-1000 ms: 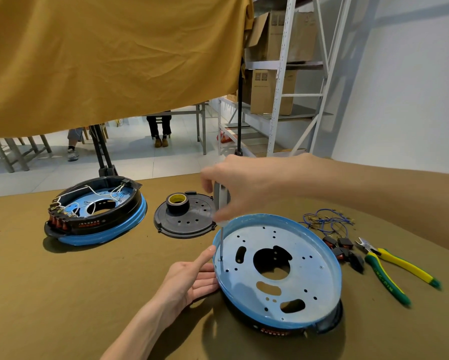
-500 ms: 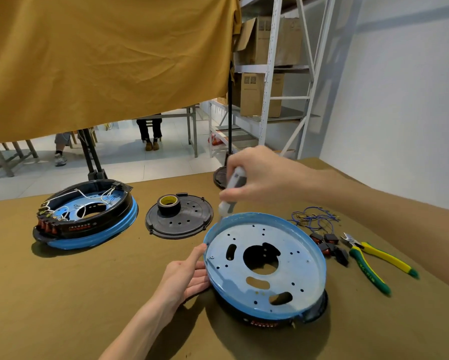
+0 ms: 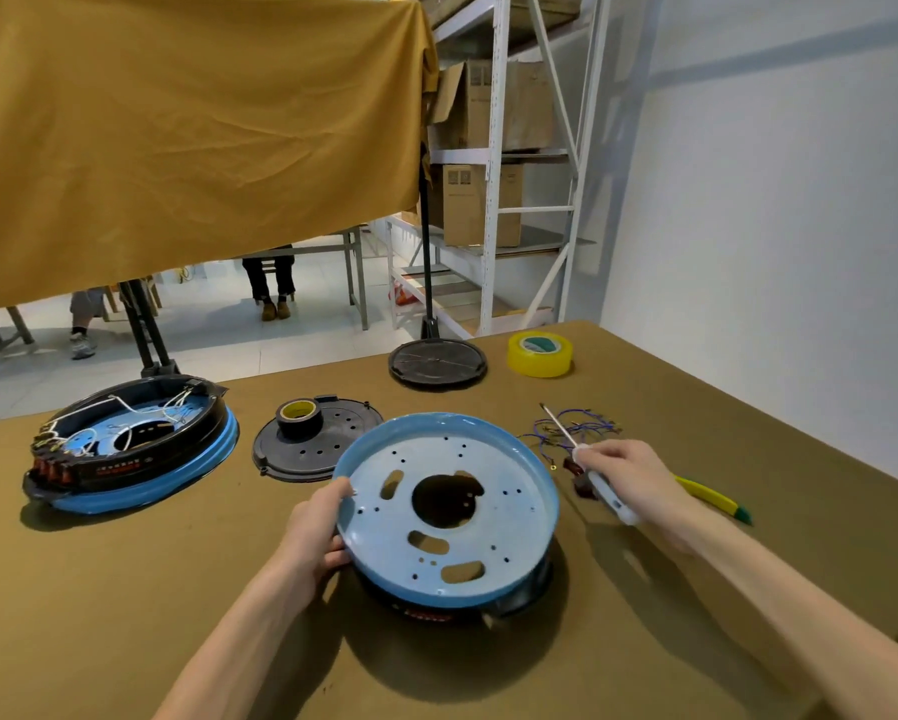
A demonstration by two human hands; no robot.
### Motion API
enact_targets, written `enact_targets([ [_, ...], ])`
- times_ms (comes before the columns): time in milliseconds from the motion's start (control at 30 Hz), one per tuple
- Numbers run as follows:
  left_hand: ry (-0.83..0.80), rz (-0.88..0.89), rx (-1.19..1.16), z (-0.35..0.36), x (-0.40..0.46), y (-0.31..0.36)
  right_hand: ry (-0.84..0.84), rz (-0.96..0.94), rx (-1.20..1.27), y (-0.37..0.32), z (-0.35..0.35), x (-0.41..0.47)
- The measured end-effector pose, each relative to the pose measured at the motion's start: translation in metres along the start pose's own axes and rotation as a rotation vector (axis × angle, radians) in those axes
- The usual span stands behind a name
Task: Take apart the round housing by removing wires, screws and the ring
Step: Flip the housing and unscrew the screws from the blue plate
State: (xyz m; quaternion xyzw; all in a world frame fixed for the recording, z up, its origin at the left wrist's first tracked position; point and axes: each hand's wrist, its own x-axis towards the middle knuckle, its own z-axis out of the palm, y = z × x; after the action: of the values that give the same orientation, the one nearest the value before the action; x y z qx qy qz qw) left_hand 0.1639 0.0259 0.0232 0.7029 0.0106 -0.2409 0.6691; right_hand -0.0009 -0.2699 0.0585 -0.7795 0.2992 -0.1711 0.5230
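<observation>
Behind the worktop (image 3: 124, 605), which is covered in an olive-brown cloth, a mustard sheet (image 3: 192, 137) is hung, and white metal shelving (image 3: 493, 163) with cardboard boxes is seen against a pale wall; the legs of seated persons are visible on the floor beyond. In the head view, the only view given, the round housing (image 3: 446, 511) is found near the middle of the worktop towards the near edge, its pale blue perforated plate turned upward and a black body seen beneath it. Its left rim is grasped by the left hand (image 3: 314, 532), the thumb laid over the edge and the fingers curled underneath. To the right of the housing, a white-handled screwdriver (image 3: 587, 462) is gripped by the right hand (image 3: 636, 483), its shaft pointed away towards the far edge, above a tangle of blue wires (image 3: 574, 431). Yellow-handled pliers (image 3: 712, 498) are partly hidden behind that hand. Towards the left edge a second housing (image 3: 135, 449) with white wires is set, and between the two a black cover disc (image 3: 306, 449) carrying a black tape roll (image 3: 300, 417). Near the far edge, a round black stand base (image 3: 438, 362) and a yellow tape roll (image 3: 539, 354) are placed.
</observation>
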Motion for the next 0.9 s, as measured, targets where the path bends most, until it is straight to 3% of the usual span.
enact_targets([
  [133, 0.076, 0.022, -0.025, -0.007, 0.004, -0.002, 0.107, -0.138, -0.422, 0.031, 0.010, 0.007],
  [400, 0.014, 0.005, 0.021, -0.017, 0.015, -0.009, 0.109, -0.216, -0.855, 0.031, 0.033, 0.021],
  [467, 0.007, 0.018, 0.019, -0.019, 0.016, -0.011, 0.181, -0.286, -0.807, 0.022, 0.033, 0.020],
  [567, -0.021, 0.042, 0.003, -0.020, 0.016, -0.011, 0.230, -0.442, -0.521, -0.007, 0.044, 0.015],
  [667, -0.083, 0.030, -0.039, -0.021, 0.015, -0.008, 0.055, -0.642, -0.455, -0.047, 0.078, 0.005],
  [767, -0.125, -0.014, -0.083, -0.023, 0.014, -0.003, -0.206, -0.709, -0.489, -0.068, 0.127, -0.003],
  [900, -0.130, -0.026, -0.094, -0.022, 0.016, -0.003, -0.289, -0.718, -0.477, -0.072, 0.175, -0.004],
])
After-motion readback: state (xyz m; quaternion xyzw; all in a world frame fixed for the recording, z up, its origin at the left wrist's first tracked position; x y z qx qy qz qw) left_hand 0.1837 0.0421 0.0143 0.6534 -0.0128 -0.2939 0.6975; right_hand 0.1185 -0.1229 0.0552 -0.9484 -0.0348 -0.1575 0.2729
